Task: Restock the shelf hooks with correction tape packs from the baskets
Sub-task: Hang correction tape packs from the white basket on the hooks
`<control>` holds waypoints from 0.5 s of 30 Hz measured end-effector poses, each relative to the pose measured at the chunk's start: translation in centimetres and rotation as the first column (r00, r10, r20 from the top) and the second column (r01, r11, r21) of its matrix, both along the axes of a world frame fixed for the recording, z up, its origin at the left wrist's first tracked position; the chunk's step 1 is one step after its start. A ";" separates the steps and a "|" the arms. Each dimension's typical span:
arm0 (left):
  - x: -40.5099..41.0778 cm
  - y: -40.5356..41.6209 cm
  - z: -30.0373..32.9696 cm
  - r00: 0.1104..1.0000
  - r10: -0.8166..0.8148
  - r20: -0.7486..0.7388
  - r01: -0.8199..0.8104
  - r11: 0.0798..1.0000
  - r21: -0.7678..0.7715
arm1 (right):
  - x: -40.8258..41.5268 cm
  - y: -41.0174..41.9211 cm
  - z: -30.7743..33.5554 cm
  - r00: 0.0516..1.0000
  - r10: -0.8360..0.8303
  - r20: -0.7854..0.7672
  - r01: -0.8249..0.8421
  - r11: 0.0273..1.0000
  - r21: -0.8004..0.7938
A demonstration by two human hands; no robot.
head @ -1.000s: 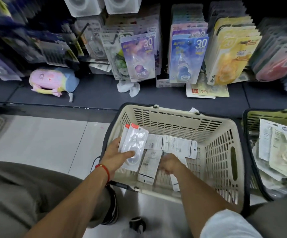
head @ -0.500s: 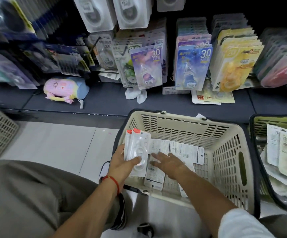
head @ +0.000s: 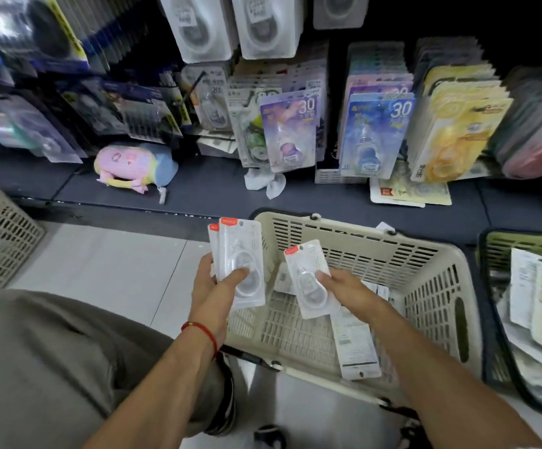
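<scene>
My left hand (head: 214, 293) grips a small stack of white correction tape packs with red top corners (head: 242, 254), held upright over the left rim of the beige basket (head: 425, 280). My right hand (head: 344, 290) pinches one more such pack (head: 306, 277) above the basket's inside. A few packs lie face down on the basket floor (head: 353, 345). Hooks on the dark shelf wall carry rows of packs: white ones at the top (head: 263, 24), purple (head: 290, 131), blue (head: 375, 134) and yellow (head: 454, 124) lower down.
A green basket (head: 529, 251) with more packs stands at the right edge. Another beige basket (head: 0, 241) stands on the floor at the left. A pastel pouch (head: 133, 166) and a crumpled white scrap (head: 266, 183) lie on the dark shelf base. My knee fills the lower left.
My right hand has lifted one pack out of the basket. My left hand has risen with its stack to the basket's left rim. The view has tilted up toward the shelf.
</scene>
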State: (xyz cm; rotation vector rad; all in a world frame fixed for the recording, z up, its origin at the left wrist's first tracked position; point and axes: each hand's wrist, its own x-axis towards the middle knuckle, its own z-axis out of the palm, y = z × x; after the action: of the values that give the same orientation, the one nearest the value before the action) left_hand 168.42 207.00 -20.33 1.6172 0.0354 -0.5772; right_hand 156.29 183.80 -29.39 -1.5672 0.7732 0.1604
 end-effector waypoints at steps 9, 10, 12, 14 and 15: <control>-2.5 -4.8 5.2 0.963 -0.248 -0.101 0.207 0.928 -0.309 | 0.4 -1.9 16.1 0.848 -0.372 0.377 0.223 0.896 0.383; -2.3 -5.7 6.5 0.956 -0.282 -0.081 0.235 0.901 -0.366 | 0.5 -1.8 17.8 0.854 -0.315 0.414 0.197 0.932 0.303; -1.6 -7.4 9.4 0.945 -0.323 -0.054 0.263 0.846 -0.464 | 0.8 -1.9 21.2 0.871 -0.199 0.449 0.174 0.980 0.096; -0.6 -8.9 12.4 0.939 -0.339 -0.049 0.265 0.810 -0.523 | 0.9 -2.2 24.4 0.876 -0.111 0.468 0.170 0.982 -0.084; -0.1 -9.6 13.8 0.936 -0.350 -0.035 0.277 0.795 -0.540 | 0.9 -2.3 25.9 0.872 -0.080 0.482 0.168 0.975 -0.143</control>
State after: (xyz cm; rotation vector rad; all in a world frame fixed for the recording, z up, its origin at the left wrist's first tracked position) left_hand 168.33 197.44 -6.48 1.0420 -0.2807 -0.8690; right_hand 157.18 181.52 -3.45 -1.6304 0.5038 -0.3918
